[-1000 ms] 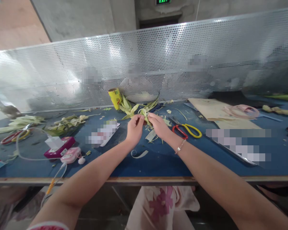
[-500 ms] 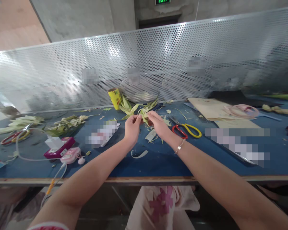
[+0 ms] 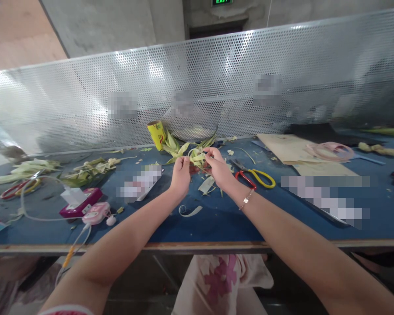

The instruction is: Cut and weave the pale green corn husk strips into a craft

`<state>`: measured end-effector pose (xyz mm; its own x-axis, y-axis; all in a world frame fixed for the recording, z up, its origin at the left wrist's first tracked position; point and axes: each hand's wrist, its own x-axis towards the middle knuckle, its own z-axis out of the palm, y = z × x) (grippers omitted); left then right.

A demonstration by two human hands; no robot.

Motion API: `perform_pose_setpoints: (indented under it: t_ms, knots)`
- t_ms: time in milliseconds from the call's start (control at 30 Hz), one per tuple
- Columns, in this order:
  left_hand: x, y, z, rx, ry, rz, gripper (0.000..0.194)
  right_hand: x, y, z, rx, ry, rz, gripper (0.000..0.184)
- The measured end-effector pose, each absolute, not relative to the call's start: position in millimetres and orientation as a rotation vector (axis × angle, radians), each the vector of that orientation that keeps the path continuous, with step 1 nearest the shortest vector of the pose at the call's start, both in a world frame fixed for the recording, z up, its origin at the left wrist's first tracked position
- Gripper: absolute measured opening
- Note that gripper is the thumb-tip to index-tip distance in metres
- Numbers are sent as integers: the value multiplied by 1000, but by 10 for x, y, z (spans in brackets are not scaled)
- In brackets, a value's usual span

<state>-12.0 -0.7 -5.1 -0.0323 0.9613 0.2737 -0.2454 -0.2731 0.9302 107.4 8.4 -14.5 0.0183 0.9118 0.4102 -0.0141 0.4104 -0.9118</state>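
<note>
Between my hands is a small bundle of pale green corn husk strips (image 3: 197, 154), looped and folded together. My left hand (image 3: 180, 173) pinches its left side between thumb and fingers. On the other side, my right hand (image 3: 217, 166) grips the husk with thumb and forefinger, and a bracelet circles that wrist. Behind the bundle, larger husk leaves (image 3: 172, 146) lie beside a yellow tube (image 3: 156, 134). Cut husk scraps (image 3: 206, 184) are on the blue table under my hands. Scissors with red and yellow handles (image 3: 259, 178) rest to the right of my right hand.
A purple tissue box (image 3: 80, 205) and a pink corded gadget (image 3: 96, 213) sit at left, near more husks (image 3: 90, 171) and a second pair of scissors (image 3: 19, 187). Cardboard sheets (image 3: 289, 148) lie at right. A perforated metal screen (image 3: 197, 83) stands along the back.
My hands have moved slightly apart, and my right fingers have lifted and shifted on the husk. More of the looped strips shows between them. The objects on the table stay put.
</note>
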Motion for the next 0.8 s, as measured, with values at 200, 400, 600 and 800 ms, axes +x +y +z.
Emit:
perform_pose_setpoints:
  t_ms: [200,400,600,800]
  knots:
    - [-138,11,-23,1119,831,1456,15,1078,102,-132,-1010,-1257,824,23]
    - [-140,2,-46,1150,786,1392,22,1019,-19,-74,-957,-1156,1216,26]
    - [-98,-37,-46,1125,809,1361,18,1028,73,-162,-941,-1205,1119,27]
    - [-92,-27,-53,1068,940,1388,18,1033,65,-180,-942,-1455,801,29]
